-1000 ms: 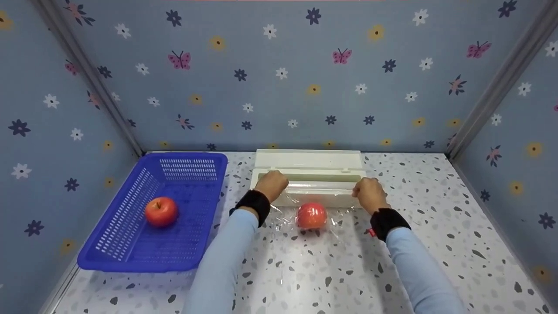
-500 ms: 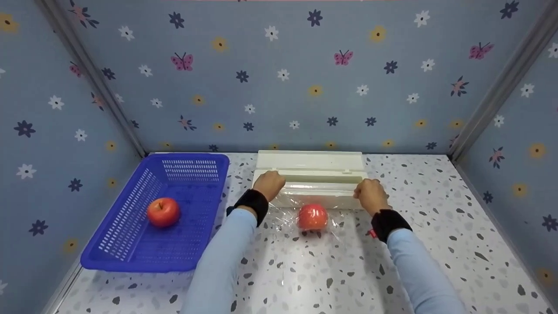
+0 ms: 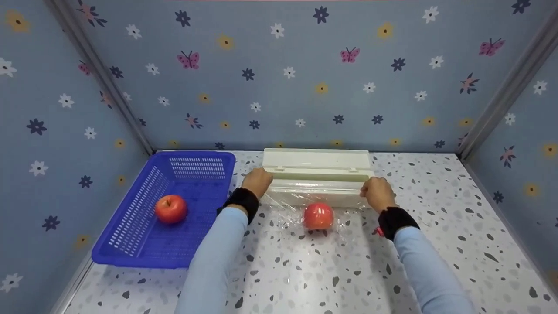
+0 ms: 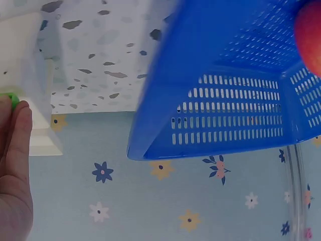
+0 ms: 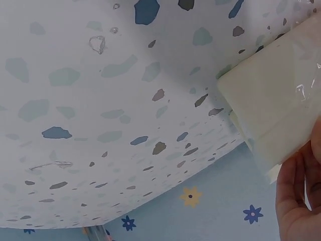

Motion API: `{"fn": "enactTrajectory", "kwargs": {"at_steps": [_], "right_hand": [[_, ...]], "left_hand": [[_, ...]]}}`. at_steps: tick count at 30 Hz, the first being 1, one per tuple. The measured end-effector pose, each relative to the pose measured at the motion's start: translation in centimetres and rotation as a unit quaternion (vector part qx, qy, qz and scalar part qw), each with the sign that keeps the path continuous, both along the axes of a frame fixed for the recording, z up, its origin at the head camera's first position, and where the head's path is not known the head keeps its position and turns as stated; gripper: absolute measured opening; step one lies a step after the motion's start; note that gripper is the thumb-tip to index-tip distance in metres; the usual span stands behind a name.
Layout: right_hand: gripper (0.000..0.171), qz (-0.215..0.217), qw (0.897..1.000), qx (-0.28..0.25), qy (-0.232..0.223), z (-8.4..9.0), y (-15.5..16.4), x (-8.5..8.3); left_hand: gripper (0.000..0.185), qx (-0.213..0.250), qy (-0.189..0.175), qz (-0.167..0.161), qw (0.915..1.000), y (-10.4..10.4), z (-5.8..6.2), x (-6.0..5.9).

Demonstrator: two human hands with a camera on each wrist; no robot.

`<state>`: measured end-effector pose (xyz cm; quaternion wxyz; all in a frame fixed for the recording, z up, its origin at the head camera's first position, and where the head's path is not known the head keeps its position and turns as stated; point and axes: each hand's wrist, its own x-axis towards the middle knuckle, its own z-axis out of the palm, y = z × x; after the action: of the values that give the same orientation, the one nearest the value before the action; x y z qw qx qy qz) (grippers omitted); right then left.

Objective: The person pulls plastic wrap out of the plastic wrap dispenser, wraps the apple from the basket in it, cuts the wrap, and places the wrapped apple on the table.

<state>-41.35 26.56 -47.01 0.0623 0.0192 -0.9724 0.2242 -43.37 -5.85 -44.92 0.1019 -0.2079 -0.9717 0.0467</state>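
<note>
A white cling film box [image 3: 316,159] stands with its lid tipped back and a clear roll inside. Cling film [image 3: 286,213] stretches from its front over a red apple [image 3: 318,216] on the table. My left hand [image 3: 258,182] is at the box's left end; in the left wrist view its fingers pinch a small green slider [image 4: 14,100] at the box edge. At the right end, my right hand [image 3: 378,193] has curled fingers gripping the box corner, where film lies over the wall in the right wrist view.
A blue plastic basket [image 3: 141,258] with another red apple [image 3: 171,209] in it stands on the left. Flower-patterned walls [image 3: 287,104] enclose the back and sides of the speckled table [image 3: 305,279].
My left hand has slid left along the box to its left end. The right hand keeps its hold at the right end. The head view has shifted slightly.
</note>
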Motion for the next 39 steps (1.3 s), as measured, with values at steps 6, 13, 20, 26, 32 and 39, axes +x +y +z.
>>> {"fn": "enactTrajectory", "kwargs": {"at_steps": [6,13,20,26,32,39], "right_hand": [[0.007,0.002,1.0,0.0,0.0,0.0,0.4,0.1],[0.008,-0.002,1.0,-0.003,0.009,-0.3,0.2,0.6],[0.012,-0.003,1.0,-0.003,0.01,-0.5,0.5,0.8],[0.018,0.042,0.999,0.007,0.023,-0.5,0.9,0.6],[0.028,0.105,0.994,0.008,0.024,-0.2,1.3,0.4],[0.037,0.124,0.99,-0.029,-0.055,0.8,2.0,1.0]], "left_hand": [[0.018,0.009,0.015,-0.011,0.9998,-0.1,-0.2,-0.1],[0.017,-0.002,0.026,0.0,0.9997,-0.2,-0.5,0.3],[0.016,0.029,-0.005,0.006,0.9995,-0.2,-0.8,0.3],[0.016,0.023,-0.007,0.015,0.9996,-0.3,-0.8,0.2],[0.016,0.024,0.001,0.023,0.9995,-0.6,-0.7,0.3],[0.015,0.028,0.001,0.018,0.9994,-0.8,-1.0,0.7]]}}
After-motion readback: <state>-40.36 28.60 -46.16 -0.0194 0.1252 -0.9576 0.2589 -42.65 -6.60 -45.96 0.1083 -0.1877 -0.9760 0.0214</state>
